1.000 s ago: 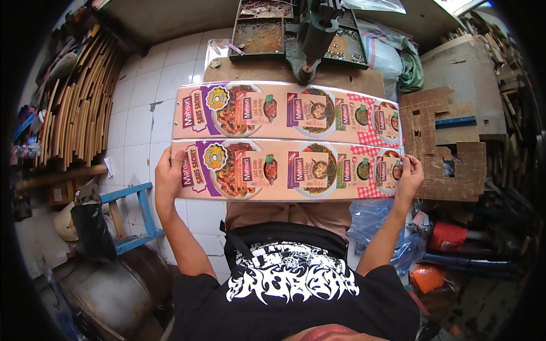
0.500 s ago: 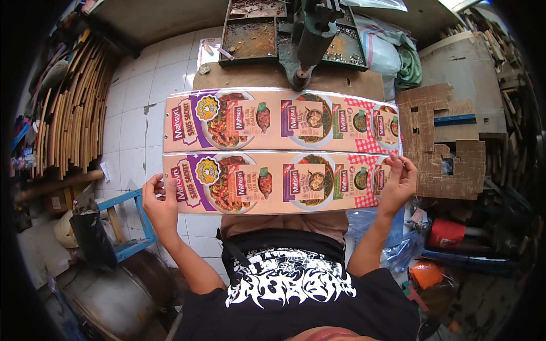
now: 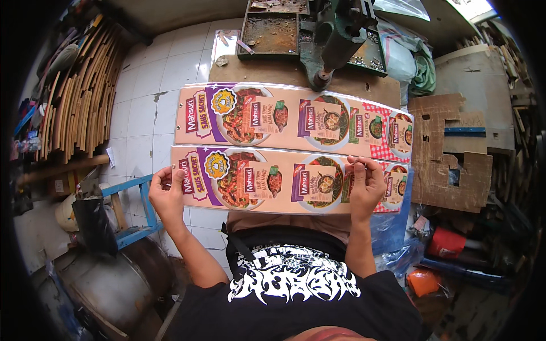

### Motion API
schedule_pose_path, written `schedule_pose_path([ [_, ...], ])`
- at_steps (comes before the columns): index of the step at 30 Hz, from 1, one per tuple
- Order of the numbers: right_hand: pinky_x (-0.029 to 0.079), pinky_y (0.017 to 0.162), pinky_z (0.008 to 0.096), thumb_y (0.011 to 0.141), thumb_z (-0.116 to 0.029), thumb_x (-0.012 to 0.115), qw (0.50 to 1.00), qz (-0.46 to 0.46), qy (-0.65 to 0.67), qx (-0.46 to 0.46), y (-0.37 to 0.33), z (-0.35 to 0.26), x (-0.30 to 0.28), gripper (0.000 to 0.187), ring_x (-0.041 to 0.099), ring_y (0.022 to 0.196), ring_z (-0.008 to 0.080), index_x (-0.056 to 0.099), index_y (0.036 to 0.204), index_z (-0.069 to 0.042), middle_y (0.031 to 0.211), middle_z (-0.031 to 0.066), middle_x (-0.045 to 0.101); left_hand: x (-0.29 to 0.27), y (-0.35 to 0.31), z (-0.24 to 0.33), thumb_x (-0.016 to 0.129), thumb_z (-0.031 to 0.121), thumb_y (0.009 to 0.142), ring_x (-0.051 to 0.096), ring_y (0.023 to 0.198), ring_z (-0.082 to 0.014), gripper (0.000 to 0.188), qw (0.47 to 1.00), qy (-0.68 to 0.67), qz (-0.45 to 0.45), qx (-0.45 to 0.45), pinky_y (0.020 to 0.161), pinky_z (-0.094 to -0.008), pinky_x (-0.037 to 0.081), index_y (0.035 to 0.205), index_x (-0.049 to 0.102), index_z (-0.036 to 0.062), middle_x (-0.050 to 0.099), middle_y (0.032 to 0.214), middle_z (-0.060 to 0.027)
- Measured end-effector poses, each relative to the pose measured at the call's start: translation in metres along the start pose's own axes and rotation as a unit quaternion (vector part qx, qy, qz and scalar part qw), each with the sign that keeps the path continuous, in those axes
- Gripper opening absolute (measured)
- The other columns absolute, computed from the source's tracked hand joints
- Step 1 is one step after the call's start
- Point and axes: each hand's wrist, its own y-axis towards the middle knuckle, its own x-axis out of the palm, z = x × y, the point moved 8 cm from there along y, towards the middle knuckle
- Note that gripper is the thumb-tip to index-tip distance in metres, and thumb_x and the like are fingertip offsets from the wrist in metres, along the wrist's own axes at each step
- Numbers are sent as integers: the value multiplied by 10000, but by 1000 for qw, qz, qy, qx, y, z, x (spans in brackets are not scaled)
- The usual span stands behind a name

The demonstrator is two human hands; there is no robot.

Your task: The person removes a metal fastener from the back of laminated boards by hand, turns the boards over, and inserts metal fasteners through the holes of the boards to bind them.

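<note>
Sliding inward, the right hand (image 3: 367, 184) is overlapping the nearer of 2 long, peach, glossy printed strips (image 3: 278, 181) before the person (image 3: 301, 295), its grip unclear; the left hand (image 3: 166, 194) is pinching the left end. Supporting evenly should be preventing bending.

The near panel (image 3: 287, 182) carries white lettering on a red label (image 3: 185, 173) toward its left end, a purple-edged line of print just beside that, a yellow badge (image 3: 213, 165) with tiny blurred print, and pictured sachets (image 3: 314, 183) with lettered labels. The far panel (image 3: 291, 122), just beyond the near panel, repeats this print. Below the near panel, the black shirt (image 3: 293, 284) shows jagged white letters.
</note>
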Motion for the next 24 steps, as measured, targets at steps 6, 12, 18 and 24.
schedule_pose_path([
  [6, 543, 745, 240, 986, -70, 579, 1000, -10, 23, 3, -2, 3, -2, 134, 678, 813, 128, 577, 1083, 22, 1004, 148, 711, -13, -6, 17, 791, 215, 847, 580, 842, -78, 367, 996, 86, 13, -2, 747, -213, 490, 1056, 649, -51, 654, 916, -51],
  [12, 546, 728, 244, 992, -106, 579, 998, 15, 58, 31, 2, 3, -9, 156, 682, 781, 132, 581, 1095, 11, 1002, 153, 712, -9, -3, 16, 666, 122, 925, 644, 947, -135, 399, 966, -221, -128, -34, 821, -248, 525, 1225, 536, -108, 656, 1067, -133],
  [18, 559, 695, 259, 991, -145, 589, 990, 25, 125, 55, 7, -1, -24, 187, 687, 733, 158, 581, 1105, 3, 999, 156, 709, 1, -11, 1, 620, 107, 935, 653, 1028, -175, 477, 902, -326, -270, -81, 891, -290, 530, 1319, 444, -116, 645, 1161, -185],
  [24, 614, 773, 343, 940, -133, 653, 960, 74, 261, -74, 4, -27, -68, 227, 718, 828, 223, 576, 1106, 2, 997, 167, 698, -2, -19, -1, 626, 124, 938, 649, 1055, -218, 529, 865, -426, -253, -77, 941, -333, 519, 1362, 394, -92, 627, 1206, -180],
])
